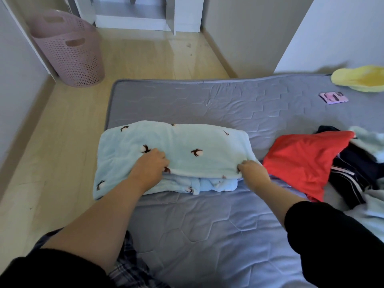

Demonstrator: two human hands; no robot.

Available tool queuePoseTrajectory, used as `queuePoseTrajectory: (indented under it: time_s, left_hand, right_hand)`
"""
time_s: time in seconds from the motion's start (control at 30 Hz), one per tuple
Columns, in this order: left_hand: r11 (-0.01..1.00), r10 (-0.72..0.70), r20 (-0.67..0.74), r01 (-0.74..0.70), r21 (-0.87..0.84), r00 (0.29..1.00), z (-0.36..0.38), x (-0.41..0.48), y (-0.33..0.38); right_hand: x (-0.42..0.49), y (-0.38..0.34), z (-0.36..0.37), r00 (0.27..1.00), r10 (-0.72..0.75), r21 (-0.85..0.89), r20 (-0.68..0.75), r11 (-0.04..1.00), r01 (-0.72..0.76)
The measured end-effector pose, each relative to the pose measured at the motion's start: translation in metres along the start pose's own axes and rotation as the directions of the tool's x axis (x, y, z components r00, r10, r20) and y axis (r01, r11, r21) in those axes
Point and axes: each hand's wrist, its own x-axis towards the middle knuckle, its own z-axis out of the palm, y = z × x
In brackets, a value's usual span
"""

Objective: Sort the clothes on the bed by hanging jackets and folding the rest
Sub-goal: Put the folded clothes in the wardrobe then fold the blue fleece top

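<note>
The soft pale blue fluffy top with little brown flowers lies half folded near the left side of the grey quilted bed. The left hand and the right hand each pinch its top layer. Still to do: one red cloth, one dark striped piece, one yellow cloth

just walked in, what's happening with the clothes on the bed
A person is folding a light blue fleece garment on the grey mattress. The left hand and right hand each grip its near folded edge. A red garment and dark striped clothes lie heaped to the right, not yet folded.
</note>
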Motion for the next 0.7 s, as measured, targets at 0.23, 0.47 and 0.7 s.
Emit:
queuePoseTrajectory:
  time_s: [0.23,0.47,0.7]
  left_hand:
    - [0.997,-0.05,0.223,0.034,0.075,0.973,0.015,0.004,-0.004]
    - [0.982,-0.134,0.341,0.172,-0.083,0.93,0.015,0.011,-0.008]
    - [0.773,-0.598,-0.125,0.528,-0.352,0.792,0.017,-0.009,-0.043]
  right_hand:
    - [0.009,-0.004,-0.027,0.872,-0.104,-0.017,0.479,0.992,0.127]
    - [0.057,-0.093,-0.123,0.82,0.155,0.455,-0.55,0.88,0.139]
    - [0.058,-0.175,-0.018,0.966,-0.021,0.372,-0.257,0.92,0.119]
